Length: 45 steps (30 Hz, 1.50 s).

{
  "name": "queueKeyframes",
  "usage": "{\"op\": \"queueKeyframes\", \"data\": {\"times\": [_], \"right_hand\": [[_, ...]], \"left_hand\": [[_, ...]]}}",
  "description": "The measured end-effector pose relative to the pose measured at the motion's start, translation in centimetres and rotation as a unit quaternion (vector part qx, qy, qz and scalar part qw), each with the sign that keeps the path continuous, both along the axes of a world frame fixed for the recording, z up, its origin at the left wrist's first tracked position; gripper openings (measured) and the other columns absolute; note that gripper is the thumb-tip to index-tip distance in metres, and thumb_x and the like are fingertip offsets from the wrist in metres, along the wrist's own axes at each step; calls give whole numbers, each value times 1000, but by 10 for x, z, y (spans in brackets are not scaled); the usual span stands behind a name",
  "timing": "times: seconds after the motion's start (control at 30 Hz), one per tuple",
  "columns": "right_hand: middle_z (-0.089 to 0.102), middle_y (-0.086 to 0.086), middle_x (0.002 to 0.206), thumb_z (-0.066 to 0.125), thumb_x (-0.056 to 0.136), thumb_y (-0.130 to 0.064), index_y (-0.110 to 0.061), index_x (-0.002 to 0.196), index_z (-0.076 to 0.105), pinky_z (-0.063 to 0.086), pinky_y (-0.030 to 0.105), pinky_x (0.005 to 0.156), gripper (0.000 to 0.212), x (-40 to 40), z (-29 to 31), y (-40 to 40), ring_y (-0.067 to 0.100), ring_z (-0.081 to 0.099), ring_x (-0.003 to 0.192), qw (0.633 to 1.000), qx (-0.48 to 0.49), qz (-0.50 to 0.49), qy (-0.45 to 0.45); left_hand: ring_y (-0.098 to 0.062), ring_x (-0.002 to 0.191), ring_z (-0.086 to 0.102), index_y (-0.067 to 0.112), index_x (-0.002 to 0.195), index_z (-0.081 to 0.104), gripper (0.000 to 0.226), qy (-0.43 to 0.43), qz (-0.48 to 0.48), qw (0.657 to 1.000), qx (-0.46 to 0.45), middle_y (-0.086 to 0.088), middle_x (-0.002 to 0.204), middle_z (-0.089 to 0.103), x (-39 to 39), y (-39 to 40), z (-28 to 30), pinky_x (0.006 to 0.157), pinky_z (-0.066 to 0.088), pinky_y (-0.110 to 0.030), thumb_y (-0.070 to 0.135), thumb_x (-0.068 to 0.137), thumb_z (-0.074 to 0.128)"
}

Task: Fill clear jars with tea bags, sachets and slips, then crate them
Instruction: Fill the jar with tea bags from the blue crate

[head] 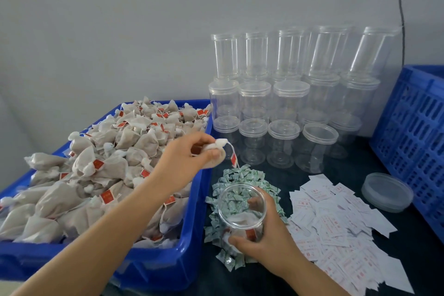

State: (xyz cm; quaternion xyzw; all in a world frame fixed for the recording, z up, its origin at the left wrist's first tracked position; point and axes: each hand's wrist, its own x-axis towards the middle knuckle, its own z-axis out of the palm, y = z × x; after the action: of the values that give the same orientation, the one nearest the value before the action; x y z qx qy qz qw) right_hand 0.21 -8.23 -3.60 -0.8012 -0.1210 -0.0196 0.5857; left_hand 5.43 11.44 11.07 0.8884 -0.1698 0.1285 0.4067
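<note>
— What is the left hand (pixel 192 151) doing?

— It is reaching out over the right rim of the blue tub (pixel 192 243), fingers curled round a tea bag (pixel 217 149); the bag's string and red tag are dangling below the knuckles, above the green sachets (pixel 242 175).

— And the right hand (pixel 266 235)?

— It is gripping an open clear jar (pixel 241 209), thumb on the near side and fingers wrapped round the far side. The jar is tilting toward the camera, over the sachet pile on the dark surface (pixel 336 166).

— Is anything lying inside it?

— Something pale with a red tag is sitting at the bottom, probably a tea bag, though the plastic is blurring it.

— Where is the rest sitting?

— The tub is heaped with tea bags (pixel 101 163) at the left. White slips (pixel 336 223) are spreading out to the right of the sachets. Lidded empty jars (pixel 288 94) are standing stacked against the wall (some leaning), a loose lid (pixel 386 196) is lying near the blue crate (pixel 413 127) at the right edge.
</note>
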Motion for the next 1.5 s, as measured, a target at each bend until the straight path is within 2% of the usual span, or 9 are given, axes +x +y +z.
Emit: {"op": "queueKeyframes", "data": {"times": [0.1,0.17,0.27,0.43,0.87,1.0,1.17,1.3,1.5], "right_hand": [[39,-42,121,86,57,-58,-71,130,19,53,26,96,100,-1,-2,-1,-14,43,121,1000,2,-3,-4],[40,-40,123,85,58,-57,-75,127,18,51,18,92,98,-1,-1,-1,-15,44,120,1000,2,-4,-9],[43,-44,119,86,62,-49,-77,125,20,48,8,86,95,-1,0,1,-11,47,121,1000,12,0,-23],[52,-33,121,88,65,-36,-73,125,27,47,9,86,94,-1,4,3,-1,57,116,998,32,11,-46],[57,-31,122,88,65,-29,-73,124,31,50,10,84,93,-2,5,1,0,59,116,997,56,23,-46],[58,-27,124,88,69,-21,-67,128,34,49,10,86,92,0,6,3,1,60,117,997,56,22,-56],[57,-23,127,91,67,-29,-62,135,28,55,30,93,97,1,1,3,8,62,118,998,56,24,-34],[52,-34,125,91,68,-28,-69,130,29,51,13,86,97,1,2,3,-1,58,118,998,50,23,-41],[50,-37,122,91,65,-36,-69,130,27,49,8,85,97,1,0,3,-6,55,117,998,49,19,-28]], "left_hand": [[3,81,61,39,92,64,12,23,-50,998,-12,22,86,65,-18,-10,-6,70,44,-8,31,83,68],[0,80,61,40,92,63,12,29,-75,997,2,21,87,65,-27,-15,-11,71,46,-10,32,84,68],[3,80,60,45,89,60,18,19,-87,995,32,25,90,64,-37,-18,-16,73,43,-8,30,84,69],[8,86,56,36,99,63,16,4,-94,992,84,24,88,63,-43,-23,-27,74,41,-5,30,85,69],[-16,99,54,16,111,56,18,-46,-98,937,331,4,111,55,-38,-54,-32,85,42,-32,21,94,50],[-17,98,53,17,111,56,19,-32,-99,934,342,4,109,55,-35,-54,-34,85,42,-33,17,93,51],[-15,99,54,19,114,58,20,-29,-88,940,328,4,108,58,-35,-54,-34,85,43,-32,21,95,50],[-14,98,55,18,112,60,19,-39,-93,947,306,5,107,59,-36,-52,-35,86,44,-31,22,96,50],[-14,89,56,15,103,63,17,-71,-83,957,269,4,98,61,-37,-44,-33,80,45,-33,19,96,48]]}}
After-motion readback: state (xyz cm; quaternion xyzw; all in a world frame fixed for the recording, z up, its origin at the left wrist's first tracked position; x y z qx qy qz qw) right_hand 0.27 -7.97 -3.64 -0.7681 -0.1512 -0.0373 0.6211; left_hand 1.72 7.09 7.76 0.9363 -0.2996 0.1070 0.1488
